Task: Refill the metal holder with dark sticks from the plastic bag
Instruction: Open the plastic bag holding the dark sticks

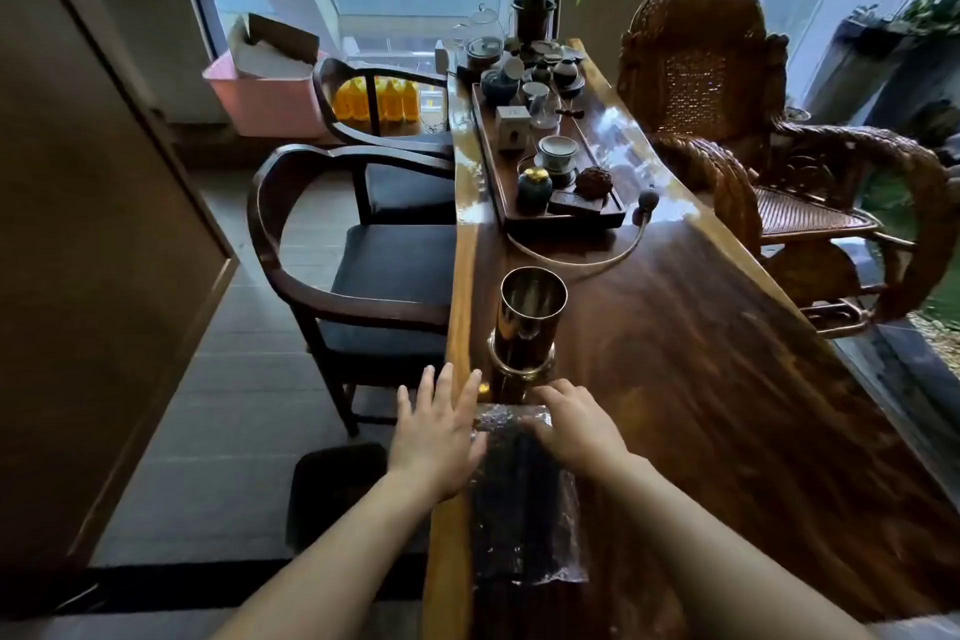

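At lower centre, spread left hand (436,431) flanks plastic bag (519,525), right hand (576,426) grips its mouth; aim opening at metal holder (527,322).

Only the person's two arms are in view. The left forearm (332,551) comes in from 7 o'clock and the right forearm (727,546) from 5 o'clock. Both are bare from the lower edge of the view up to the wrist. The left hand (434,437) and right hand (576,426) are bare too, with slender fingers. The nails on the left look short. The right hand is slightly blurred.
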`<move>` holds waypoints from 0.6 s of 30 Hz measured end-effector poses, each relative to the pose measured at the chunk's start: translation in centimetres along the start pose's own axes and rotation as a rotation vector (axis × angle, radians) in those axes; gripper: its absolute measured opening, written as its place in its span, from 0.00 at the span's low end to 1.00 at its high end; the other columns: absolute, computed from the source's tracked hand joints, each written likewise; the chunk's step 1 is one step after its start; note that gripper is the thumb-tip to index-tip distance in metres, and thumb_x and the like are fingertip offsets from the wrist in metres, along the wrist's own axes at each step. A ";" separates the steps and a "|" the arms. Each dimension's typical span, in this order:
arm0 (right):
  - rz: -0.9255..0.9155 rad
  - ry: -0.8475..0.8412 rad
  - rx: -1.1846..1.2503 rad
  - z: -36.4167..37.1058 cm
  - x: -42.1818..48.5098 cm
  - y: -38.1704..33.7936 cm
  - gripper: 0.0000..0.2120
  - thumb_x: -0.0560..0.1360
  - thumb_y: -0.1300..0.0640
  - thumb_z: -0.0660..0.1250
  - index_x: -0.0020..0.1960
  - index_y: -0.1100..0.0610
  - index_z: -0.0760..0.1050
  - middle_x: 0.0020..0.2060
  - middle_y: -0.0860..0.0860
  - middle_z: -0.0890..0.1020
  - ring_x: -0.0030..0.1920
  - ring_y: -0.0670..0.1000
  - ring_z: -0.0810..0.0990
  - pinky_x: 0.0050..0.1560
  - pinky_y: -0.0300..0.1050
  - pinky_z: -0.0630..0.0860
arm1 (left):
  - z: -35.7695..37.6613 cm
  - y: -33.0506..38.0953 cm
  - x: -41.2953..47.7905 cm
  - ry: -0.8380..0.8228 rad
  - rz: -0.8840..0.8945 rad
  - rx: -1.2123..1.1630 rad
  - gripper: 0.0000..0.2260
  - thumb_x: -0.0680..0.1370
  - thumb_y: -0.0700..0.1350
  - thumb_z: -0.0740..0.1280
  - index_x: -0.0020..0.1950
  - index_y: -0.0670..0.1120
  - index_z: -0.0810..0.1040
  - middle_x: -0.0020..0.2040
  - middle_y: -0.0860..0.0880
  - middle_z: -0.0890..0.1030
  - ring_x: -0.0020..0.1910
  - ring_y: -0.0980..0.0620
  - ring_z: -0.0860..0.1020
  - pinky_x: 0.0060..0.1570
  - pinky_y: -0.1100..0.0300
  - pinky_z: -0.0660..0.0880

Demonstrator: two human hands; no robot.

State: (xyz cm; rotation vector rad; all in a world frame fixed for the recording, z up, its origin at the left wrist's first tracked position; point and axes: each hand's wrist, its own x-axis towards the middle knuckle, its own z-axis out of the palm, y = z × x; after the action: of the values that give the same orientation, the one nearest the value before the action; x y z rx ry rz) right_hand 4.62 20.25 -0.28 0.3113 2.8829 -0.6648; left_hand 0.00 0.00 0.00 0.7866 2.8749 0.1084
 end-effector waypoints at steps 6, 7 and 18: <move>0.088 -0.131 -0.043 1.2 1.5 2.1 0.22 0.82 0.44 0.59 0.73 0.50 0.69 0.71 0.49 0.71 0.69 0.55 0.70 0.65 0.53 0.74 | 2.4 0.6 1.2 -0.153 -0.010 -0.020 0.32 0.81 0.59 0.55 0.81 0.51 0.47 0.82 0.43 0.51 0.80 0.40 0.48 0.76 0.37 0.54; 0.092 -0.144 -0.043 1.3 1.8 2.6 0.22 0.82 0.46 0.59 0.74 0.50 0.68 0.73 0.49 0.71 0.69 0.55 0.70 0.65 0.53 0.74 | 2.7 0.5 1.5 -0.171 -0.035 -0.045 0.32 0.81 0.58 0.56 0.81 0.50 0.49 0.82 0.43 0.52 0.80 0.41 0.50 0.76 0.39 0.56; 0.084 -0.158 0.016 3.0 4.3 5.1 0.14 0.81 0.50 0.64 0.64 0.53 0.78 0.53 0.48 0.75 0.56 0.53 0.76 0.55 0.49 0.79 | 4.0 0.4 5.8 -0.164 -0.219 -0.349 0.16 0.81 0.47 0.63 0.70 0.52 0.72 0.61 0.50 0.77 0.59 0.49 0.77 0.55 0.50 0.79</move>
State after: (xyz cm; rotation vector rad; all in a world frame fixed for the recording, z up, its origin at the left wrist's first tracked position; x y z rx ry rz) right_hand 2.00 24.07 -5.97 0.3627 2.6997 -0.6668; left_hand -4.04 3.36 -4.63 0.3934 2.6571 0.4785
